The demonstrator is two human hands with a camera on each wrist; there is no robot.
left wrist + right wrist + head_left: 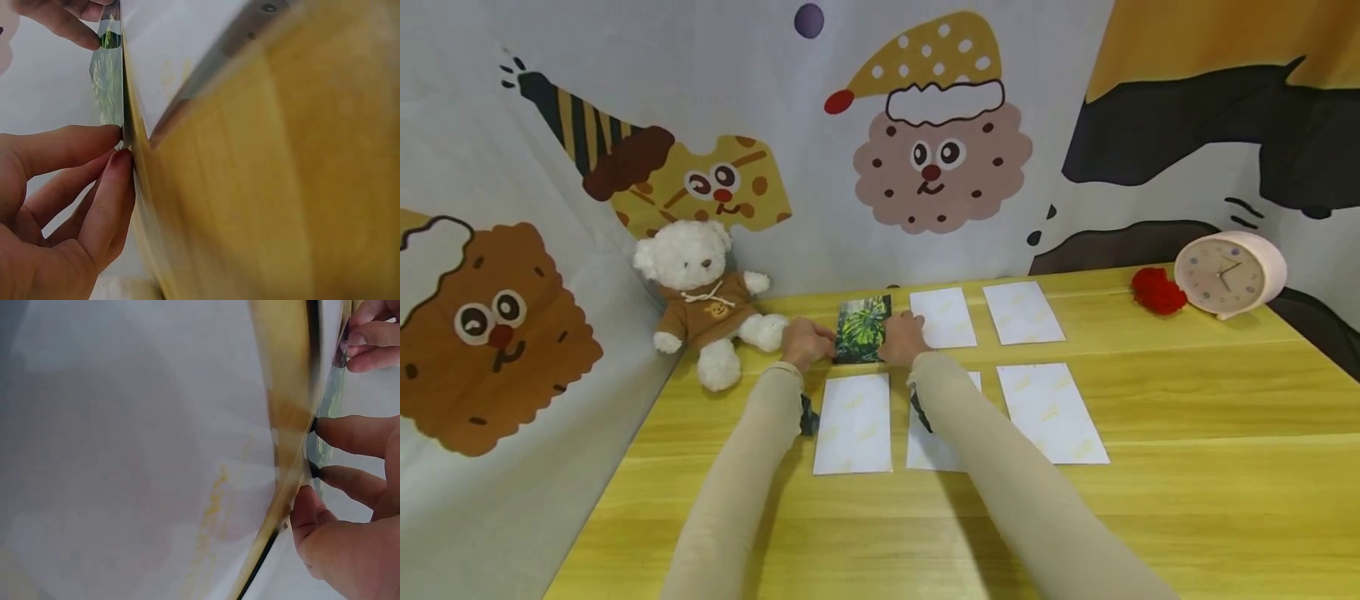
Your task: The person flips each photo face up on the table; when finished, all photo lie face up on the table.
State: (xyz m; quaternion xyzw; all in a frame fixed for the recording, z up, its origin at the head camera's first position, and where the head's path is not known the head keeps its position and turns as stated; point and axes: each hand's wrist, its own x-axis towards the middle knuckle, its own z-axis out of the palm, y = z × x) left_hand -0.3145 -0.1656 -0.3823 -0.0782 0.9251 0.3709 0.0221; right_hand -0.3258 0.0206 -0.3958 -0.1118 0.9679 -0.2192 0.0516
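A glossy photo card [862, 330] of green leaves lies at the back left of the wooden table, between both hands. My left hand [807, 343] pinches its left edge, with thumb and forefinger close together at the rim in the left wrist view. On the opposite side, my right hand [904, 338] holds the right edge. Two right fingertips [328, 428] touch the picture side, and the thumb [306, 509] sits at the card's edge. A white card [943, 318] is just right of the right hand.
Other white cards with faint yellow marks lie around: one at the back [1024, 312], a front left one [853, 423], a middle one partly under the right sleeve, and a front right one [1052, 412]. A teddy bear [707, 300], red flower [1157, 290] and clock [1228, 275] stand farther out.
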